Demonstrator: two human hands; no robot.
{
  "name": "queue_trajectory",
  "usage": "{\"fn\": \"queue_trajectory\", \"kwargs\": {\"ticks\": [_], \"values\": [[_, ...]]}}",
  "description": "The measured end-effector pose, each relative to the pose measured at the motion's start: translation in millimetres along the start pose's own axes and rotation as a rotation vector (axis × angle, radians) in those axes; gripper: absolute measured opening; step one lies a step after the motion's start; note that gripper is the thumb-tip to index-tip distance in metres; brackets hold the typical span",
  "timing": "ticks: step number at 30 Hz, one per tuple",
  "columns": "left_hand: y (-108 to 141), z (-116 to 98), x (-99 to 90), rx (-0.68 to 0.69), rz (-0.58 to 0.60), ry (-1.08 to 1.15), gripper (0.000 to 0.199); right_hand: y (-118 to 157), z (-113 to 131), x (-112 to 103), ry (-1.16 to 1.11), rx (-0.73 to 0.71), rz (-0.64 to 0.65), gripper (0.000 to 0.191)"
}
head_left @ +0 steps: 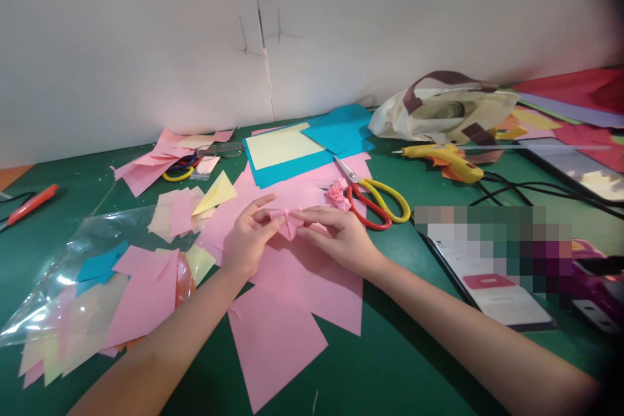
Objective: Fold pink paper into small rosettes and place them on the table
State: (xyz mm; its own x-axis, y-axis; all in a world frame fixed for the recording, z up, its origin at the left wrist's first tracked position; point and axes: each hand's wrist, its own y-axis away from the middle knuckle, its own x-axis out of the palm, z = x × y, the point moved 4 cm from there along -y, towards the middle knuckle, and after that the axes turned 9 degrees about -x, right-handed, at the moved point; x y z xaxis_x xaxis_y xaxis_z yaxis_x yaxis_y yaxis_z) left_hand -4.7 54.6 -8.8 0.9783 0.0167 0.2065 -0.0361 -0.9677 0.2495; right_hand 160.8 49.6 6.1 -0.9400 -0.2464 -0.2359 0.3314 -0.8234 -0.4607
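Observation:
Between my two hands is a small folded piece of pink paper (289, 226), with creases that run to a point at its lower edge. My left hand (251, 234) pinches its left side with thumb and fingers. On the right side, my right hand (338, 237) grips it between thumb and fingertips. Under both hands lie several pink sheets (280, 344), overlapping on the green table. Just right of my right hand's fingers sits a folded pink paper flower (338, 195). Scissors (373, 201) with red and yellow handles lie beside it, blades toward the wall.
A clear plastic bag (141, 224) with paper scraps lies at left, near a red-handled tool (33, 205). Blue sheets (341, 127) are at the back. To the right are a yellow glue gun (443, 157) with cables, a cloth bag (439, 114) and a tablet-like device (511, 305).

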Motion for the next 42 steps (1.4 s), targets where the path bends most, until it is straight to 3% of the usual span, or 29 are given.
{"fn": "queue_trajectory", "kwargs": {"ticks": [7, 12, 18, 25, 30, 36, 42], "values": [[0.5, 1.6, 1.9, 0.040, 0.086, -0.060, 0.050, 0.0, -2.6, 0.2, -0.070, 0.001, -0.012, 0.023], [3.5, 0.1, 4.8, 0.080, 0.086, -0.159, 0.016, 1.5, -0.6, 0.3, -0.088, 0.065, -0.045, 0.018], [4.7, -2.4, 4.6, 0.131, 0.038, -0.206, 0.005, 4.1, -4.6, 2.5, -0.135, 0.131, -0.055, 0.033], [8.0, -6.5, 6.1, 0.186, 0.040, -0.268, 0.012, 3.2, -8.2, 2.9, -0.181, 0.152, -0.014, 0.025], [15.1, -12.8, 12.5, 0.287, 0.118, -0.341, 0.006, 1.5, -8.2, 1.7, -0.169, 0.144, 0.004, 0.010], [24.0, -19.6, 15.6, 0.474, 0.071, -0.440, 0.017, 1.1, -7.4, 2.2, -0.207, 0.175, 0.030, 0.014], [23.4, -20.6, 16.2, 0.440, 0.016, -0.448, 0.016, 2.7, -7.7, 5.3, -0.296, 0.197, 0.073, 0.019]]}}
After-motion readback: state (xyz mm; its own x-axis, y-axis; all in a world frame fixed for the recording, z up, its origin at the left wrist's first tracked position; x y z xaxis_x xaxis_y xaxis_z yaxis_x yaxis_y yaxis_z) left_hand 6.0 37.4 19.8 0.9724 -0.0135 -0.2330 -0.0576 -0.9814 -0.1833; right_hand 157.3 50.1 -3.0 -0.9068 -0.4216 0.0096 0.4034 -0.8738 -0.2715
